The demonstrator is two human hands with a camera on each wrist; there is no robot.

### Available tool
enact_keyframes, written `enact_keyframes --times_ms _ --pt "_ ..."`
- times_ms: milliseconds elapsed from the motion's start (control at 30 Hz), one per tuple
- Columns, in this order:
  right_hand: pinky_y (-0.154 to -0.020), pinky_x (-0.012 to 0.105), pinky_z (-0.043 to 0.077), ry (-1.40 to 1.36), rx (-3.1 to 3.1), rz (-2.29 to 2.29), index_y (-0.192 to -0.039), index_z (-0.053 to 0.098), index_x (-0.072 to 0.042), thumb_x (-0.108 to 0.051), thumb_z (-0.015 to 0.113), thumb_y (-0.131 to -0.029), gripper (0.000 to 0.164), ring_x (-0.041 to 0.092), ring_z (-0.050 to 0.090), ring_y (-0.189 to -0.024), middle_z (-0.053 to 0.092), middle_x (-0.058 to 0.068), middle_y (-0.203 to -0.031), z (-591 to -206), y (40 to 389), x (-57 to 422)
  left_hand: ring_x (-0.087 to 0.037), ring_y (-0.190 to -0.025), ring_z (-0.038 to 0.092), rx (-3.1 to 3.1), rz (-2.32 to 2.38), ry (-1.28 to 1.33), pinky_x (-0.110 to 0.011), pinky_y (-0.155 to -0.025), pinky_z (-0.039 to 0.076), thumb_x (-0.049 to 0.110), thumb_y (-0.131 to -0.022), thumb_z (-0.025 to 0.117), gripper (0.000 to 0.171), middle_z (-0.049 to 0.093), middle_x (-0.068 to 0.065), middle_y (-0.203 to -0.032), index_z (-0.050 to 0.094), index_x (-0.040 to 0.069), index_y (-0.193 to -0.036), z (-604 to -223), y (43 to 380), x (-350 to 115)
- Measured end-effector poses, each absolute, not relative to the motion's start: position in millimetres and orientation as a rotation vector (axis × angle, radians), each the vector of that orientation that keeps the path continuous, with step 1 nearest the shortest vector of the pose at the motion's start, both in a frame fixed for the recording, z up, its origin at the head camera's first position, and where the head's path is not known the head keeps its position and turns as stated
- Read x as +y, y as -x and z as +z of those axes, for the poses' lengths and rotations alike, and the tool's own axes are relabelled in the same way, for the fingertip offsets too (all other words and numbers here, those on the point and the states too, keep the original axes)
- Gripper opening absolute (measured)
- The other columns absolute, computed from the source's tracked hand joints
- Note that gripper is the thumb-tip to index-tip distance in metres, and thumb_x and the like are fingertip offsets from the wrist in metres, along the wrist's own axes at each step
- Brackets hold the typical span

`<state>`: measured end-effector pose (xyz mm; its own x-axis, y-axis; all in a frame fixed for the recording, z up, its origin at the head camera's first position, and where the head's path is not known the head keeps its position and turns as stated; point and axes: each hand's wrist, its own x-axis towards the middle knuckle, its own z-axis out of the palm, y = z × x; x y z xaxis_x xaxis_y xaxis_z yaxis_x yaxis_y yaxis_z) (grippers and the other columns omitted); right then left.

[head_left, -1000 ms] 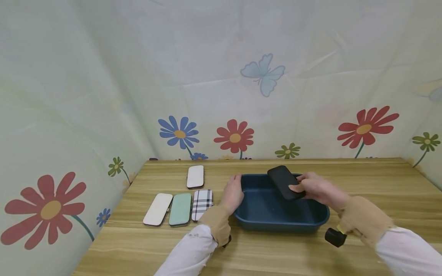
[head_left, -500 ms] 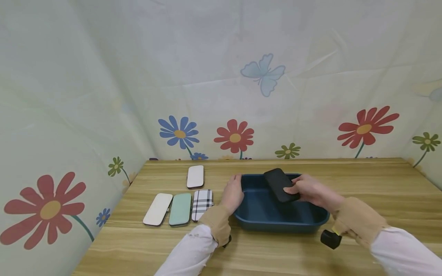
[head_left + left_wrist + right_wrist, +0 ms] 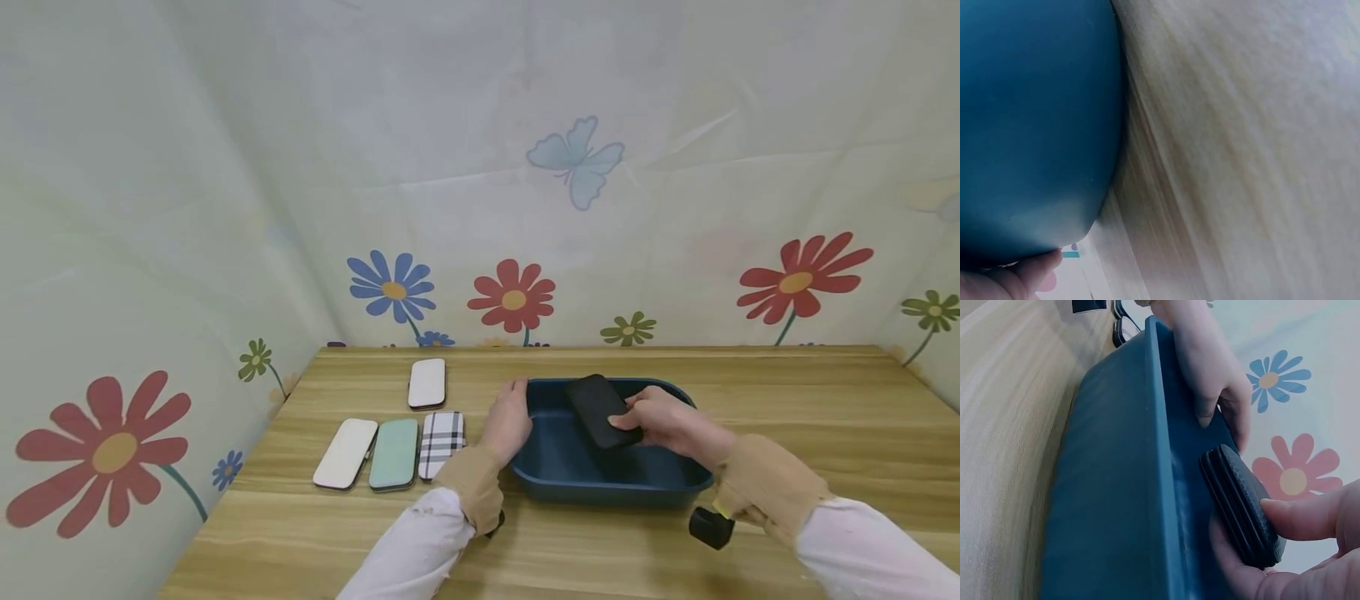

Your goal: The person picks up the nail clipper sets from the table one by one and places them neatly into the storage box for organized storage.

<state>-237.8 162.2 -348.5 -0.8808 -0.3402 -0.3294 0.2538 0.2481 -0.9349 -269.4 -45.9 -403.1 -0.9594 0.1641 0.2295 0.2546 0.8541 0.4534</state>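
Note:
My right hand [image 3: 667, 423] pinches a black zip-like flat case [image 3: 600, 410] between thumb and fingers, tilted within the opening of a dark blue plastic basin [image 3: 600, 492]. Seen from the right wrist, the case [image 3: 1241, 506] has rounded ends and a ridged edge, and it is just inside the basin's long wall [image 3: 1116, 475]. At the basin's left end my left hand [image 3: 507, 423] grips the rim, with the thumb inside and fingers outside. In the left wrist view only part of that hand [image 3: 1016, 278] shows against the basin's outer wall [image 3: 1035, 125].
Left of the basin lie several similar flat cases: a cream one [image 3: 347, 454], a mint green one [image 3: 393, 454], a plaid one [image 3: 441, 444] and a white one [image 3: 427, 383] farther back. A flower-printed curtain [image 3: 570, 250] hangs behind the wooden table [image 3: 570, 550].
My right hand has brought the black case a little left and lower into the basin's opening. The left hand stays on the rim, and the other cases lie as before.

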Motion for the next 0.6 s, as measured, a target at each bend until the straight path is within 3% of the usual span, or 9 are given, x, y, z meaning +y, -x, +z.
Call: enact_keyframes --times_ms 200,400,600 --pt "-0.080 0.043 0.046 0.089 2.060 -1.671 -0.123 0.011 0.031 0.005 0.050 -0.088 0.058 0.020 0.058 -0.078 0.032 0.038 -0.118 -350.4 237.1 156.9 -0.028 -0.109 0.049 -2.863 -0.761 0.316 -0.035 -0.089 0.041 -0.009 -0.080 0.058 0.051 0.045 -0.019 -0.124 0.043 -0.003 -0.129 -400.7 267.9 -45.9" --pt "-0.079 0.043 0.046 0.107 2.055 -1.684 -0.122 0.017 0.031 0.006 0.050 -0.088 0.054 0.017 0.058 -0.073 0.042 0.030 -0.109 -354.2 237.2 149.1 -0.028 -0.110 0.048 -2.875 -0.772 0.307 -0.036 -0.090 0.040 -0.008 -0.081 0.059 0.051 0.044 -0.019 -0.125 0.043 -0.003 -0.129 -399.6 267.4 -45.5" --pt "-0.073 0.039 0.049 0.098 2.030 -1.689 -0.116 0.032 0.027 0.005 0.050 -0.088 0.040 0.019 0.058 -0.073 0.048 0.022 -0.097 -356.6 238.4 140.4 -0.028 -0.110 0.048 -2.870 -0.784 0.303 -0.036 -0.090 0.040 -0.008 -0.081 0.059 0.051 0.045 -0.019 -0.124 0.043 -0.002 -0.129 -400.0 268.0 -45.1"
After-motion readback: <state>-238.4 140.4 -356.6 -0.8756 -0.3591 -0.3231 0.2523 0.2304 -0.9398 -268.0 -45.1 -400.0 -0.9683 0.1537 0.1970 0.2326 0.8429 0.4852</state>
